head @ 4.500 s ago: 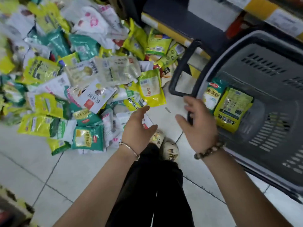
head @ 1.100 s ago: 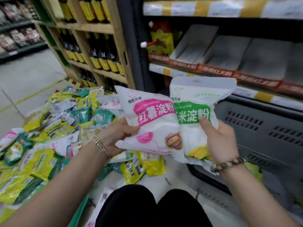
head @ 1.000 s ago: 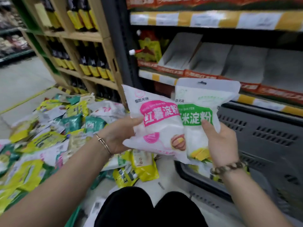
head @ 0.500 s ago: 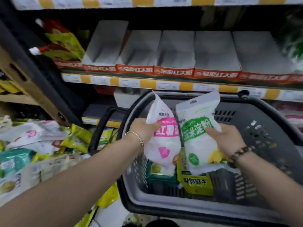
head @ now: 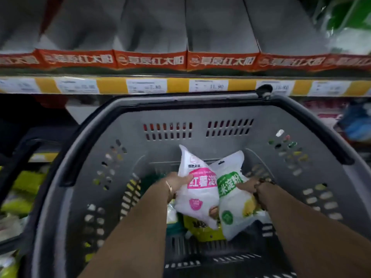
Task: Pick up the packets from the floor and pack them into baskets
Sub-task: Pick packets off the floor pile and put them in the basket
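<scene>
- Well, both hands are down inside the grey basket [head: 200, 145], each with a packet of its own.
- The left hand [head: 176, 180] grips the left edge of the pink-label packet [head: 197, 195], fingers curled round it, a thin bangle [head: 169, 187] on the wrist.
- The right hand [head: 248, 186] grips the right edge of the green-label packet [head: 232, 205] the same way, a bead bracelet [head: 261, 181] at the wrist.
- The two white packets touch, the pink one overlapping the green one's near side. Both stand tilted in the basket's middle, tops toward its far wall.
- Under them, on the basket's bottom, lies a yellow packet [head: 202, 229].
- Left of the basket, outside its wall, yellow and green floor packets [head: 26, 183] show only as a blur.
- Behind the basket's far rim runs a shelf edge [head: 112, 85] with price tags, and above it stands a row of red-fronted boxes [head: 150, 61].
</scene>
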Available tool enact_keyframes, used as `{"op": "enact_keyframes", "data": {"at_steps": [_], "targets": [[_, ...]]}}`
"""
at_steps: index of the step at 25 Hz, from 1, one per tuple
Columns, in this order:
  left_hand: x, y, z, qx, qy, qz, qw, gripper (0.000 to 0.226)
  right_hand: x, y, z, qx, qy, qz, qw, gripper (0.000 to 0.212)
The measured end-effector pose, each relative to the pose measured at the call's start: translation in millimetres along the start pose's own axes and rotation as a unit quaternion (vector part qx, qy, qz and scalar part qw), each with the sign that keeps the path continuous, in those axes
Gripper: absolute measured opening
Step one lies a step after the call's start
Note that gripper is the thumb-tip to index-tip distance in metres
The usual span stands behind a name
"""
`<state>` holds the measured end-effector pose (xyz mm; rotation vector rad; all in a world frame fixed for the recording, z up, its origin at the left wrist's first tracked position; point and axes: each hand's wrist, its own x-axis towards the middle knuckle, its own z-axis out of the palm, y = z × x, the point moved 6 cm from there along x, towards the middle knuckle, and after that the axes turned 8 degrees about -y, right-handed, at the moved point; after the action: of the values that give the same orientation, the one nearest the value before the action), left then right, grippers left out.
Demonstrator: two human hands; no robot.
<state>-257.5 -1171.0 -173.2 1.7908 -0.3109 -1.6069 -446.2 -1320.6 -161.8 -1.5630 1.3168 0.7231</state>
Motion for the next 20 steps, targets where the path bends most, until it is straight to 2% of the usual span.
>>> {"op": "enact_keyframes", "data": {"at_steps": [2, 3, 6, 8, 10, 11, 12, 13, 14, 15, 16, 17, 20], "targets": [[25.1, -24.7, 6.8, -0.069, -0.029, -0.015, 0.997, 0.034, 20.8, 19.3, 17.5, 0.141, -0.023, 0.011, 0.99, 0.055], [34.7, -34.7, 10.1, -0.087, -0.04, -0.025, 0.995, 0.031, 32.0, 28.0, 22.7, 0.173, -0.012, 0.019, 0.985, 0.054], [49.2, -55.9, 13.5, -0.082, 0.001, -0.06, 0.995, 0.029, 60.7, 47.4, 29.5, 0.12, 0.036, 0.064, 0.99, 0.067], [48.8, -56.3, 13.4, -0.054, 0.071, -0.056, 0.994, 0.028, 59.8, 48.2, 27.3, 0.072, 0.092, 0.087, 0.989, 0.06], [37.8, -36.3, 3.5, 0.061, 0.2, 0.02, 0.978, 0.036, 49.1, 45.1, 14.2, 0.019, 0.226, 0.068, 0.972, 0.04], [27.2, -17.0, -2.1, 0.187, 0.276, 0.077, 0.939, 0.044, 40.1, 40.6, 6.5, -0.014, 0.291, 0.031, 0.956, 0.034], [16.8, 5.4, 2.0, 0.331, 0.311, 0.149, 0.878, 0.051, 34.2, 33.2, 3.2, -0.075, 0.328, -0.025, 0.941, 0.036], [11.5, 23.5, 17.8, 0.471, 0.279, 0.226, 0.806, 0.057, 31.4, 23.6, 4.5, -0.153, 0.329, -0.088, 0.928, 0.043], [13.7, 28.5, 40.0, 0.588, 0.191, 0.277, 0.736, 0.065, 35.1, 16.4, 10.9, -0.217, 0.297, -0.138, 0.92, 0.051], [17.9, 24.3, 60.0, 0.664, 0.096, 0.298, 0.679, 0.074, 40.4, 10.7, 19.2, -0.259, 0.253, -0.172, 0.916, 0.059], [27.0, 14.4, 70.2, 0.709, 0.024, 0.272, 0.65, 0.082, 47.2, 7.0, 28.4, -0.282, 0.207, -0.181, 0.919, 0.065], [39.7, 3.1, 71.1, 0.728, -0.009, 0.222, 0.649, 0.088, 55.2, 6.9, 37.8, -0.296, 0.163, -0.168, 0.926, 0.068], [63.2, -18.3, 65.9, 0.714, -0.03, 0.132, 0.686, 0.107, 74.3, 12.7, 59.2, -0.311, 0.092, -0.113, 0.939, 0.07]]}}
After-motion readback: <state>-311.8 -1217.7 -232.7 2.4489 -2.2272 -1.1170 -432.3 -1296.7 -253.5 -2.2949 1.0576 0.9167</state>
